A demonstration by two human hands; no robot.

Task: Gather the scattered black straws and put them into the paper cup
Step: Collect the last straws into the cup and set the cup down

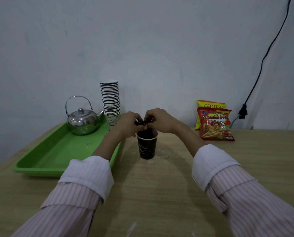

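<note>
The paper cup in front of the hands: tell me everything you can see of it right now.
The paper cup is dark, brown to black, with a pale rim and a faint light drawing of a cup on its side. It stands upright on the wooden table, just right of the green tray. Black straws go down into its mouth. The left hand and right hand pinch the straws just above the rim; whether either hand touches the cup is unclear.

The surface (160,194) lies bare along its near edge; a green tray (57,151) blocks the left edge, snack bags (214,124) the far right.
</note>
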